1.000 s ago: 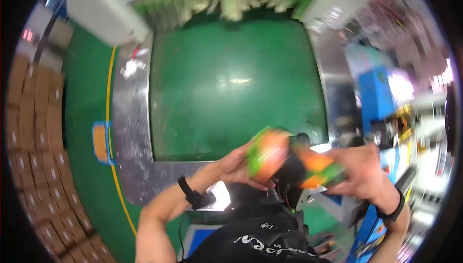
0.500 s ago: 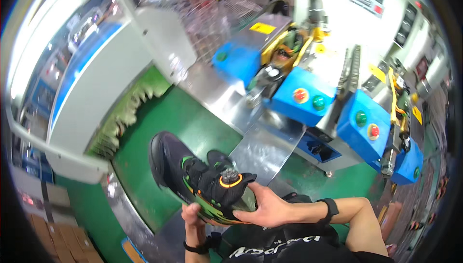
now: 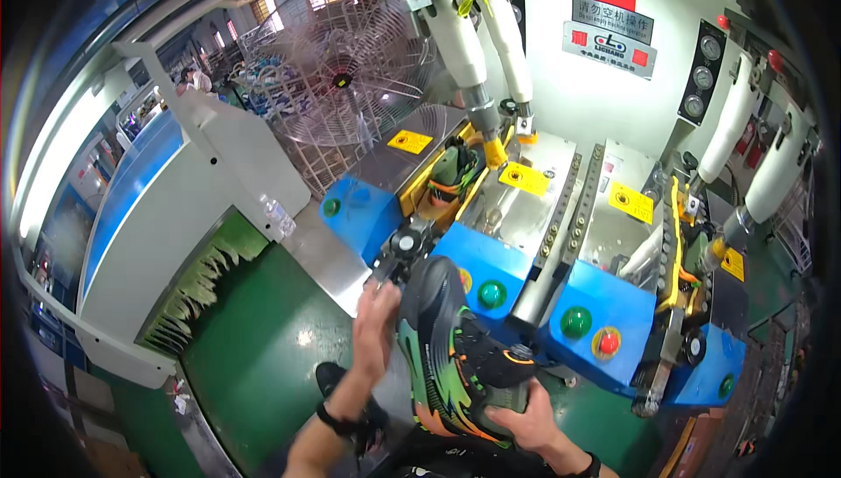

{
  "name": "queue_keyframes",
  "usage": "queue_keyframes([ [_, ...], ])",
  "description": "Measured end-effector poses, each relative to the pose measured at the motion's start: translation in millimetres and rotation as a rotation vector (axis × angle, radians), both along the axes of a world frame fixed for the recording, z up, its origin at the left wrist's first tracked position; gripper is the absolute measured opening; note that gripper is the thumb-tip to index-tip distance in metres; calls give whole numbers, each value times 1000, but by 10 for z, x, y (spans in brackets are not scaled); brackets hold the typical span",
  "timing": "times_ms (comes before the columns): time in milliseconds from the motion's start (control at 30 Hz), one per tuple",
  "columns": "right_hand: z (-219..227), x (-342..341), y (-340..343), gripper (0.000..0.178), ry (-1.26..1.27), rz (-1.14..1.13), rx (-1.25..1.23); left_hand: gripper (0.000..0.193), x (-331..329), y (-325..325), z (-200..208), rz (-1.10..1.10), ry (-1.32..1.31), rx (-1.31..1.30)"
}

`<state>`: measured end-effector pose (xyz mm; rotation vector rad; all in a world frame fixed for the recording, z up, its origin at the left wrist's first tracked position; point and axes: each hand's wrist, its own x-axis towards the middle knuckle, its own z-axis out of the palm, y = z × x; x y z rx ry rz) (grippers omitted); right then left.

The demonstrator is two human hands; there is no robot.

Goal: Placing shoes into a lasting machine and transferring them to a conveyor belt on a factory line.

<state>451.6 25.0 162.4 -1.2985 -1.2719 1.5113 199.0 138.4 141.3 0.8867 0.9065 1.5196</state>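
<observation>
Shoe (image 3: pixel 438 368) hung near six o'clock, right hand (image 3: pixel 528 417) grasping its heel end; left hand (image 3: pixel 375 331), at seven, was near the black knob (image 3: pixel 405 242), its grip unclear. Slack hold could have knocked it into the green button (image 3: pixel 491 294), at the shoe's one o'clock.

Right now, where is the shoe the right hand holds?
The shoe is in the head view's lower middle, right of the left hand, heel in the right hand, toe partly hiding a blue control box.

The black, green and orange shoe (image 3: pixel 438 360) points toe-away in the right hand (image 3: pixel 527 423), its opening seemingly filled by a grey-green block (image 3: pixel 511 399).
</observation>
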Motion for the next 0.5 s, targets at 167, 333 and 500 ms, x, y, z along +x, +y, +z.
queue_keyframes([
  [167, 427, 23, 484, 59, 73, -206, 4, 89, 106, 2446, 113, -292, 367, -193],
  [333, 447, -416, 886, 63, -59, -308, -84, 50, 118, 4148, -255, -547, 1011, 67],
  [500, 583, -448, 1170, 65, -86, -442, -287, 43, 352, 4467, -176, -673, 593, -228],
])
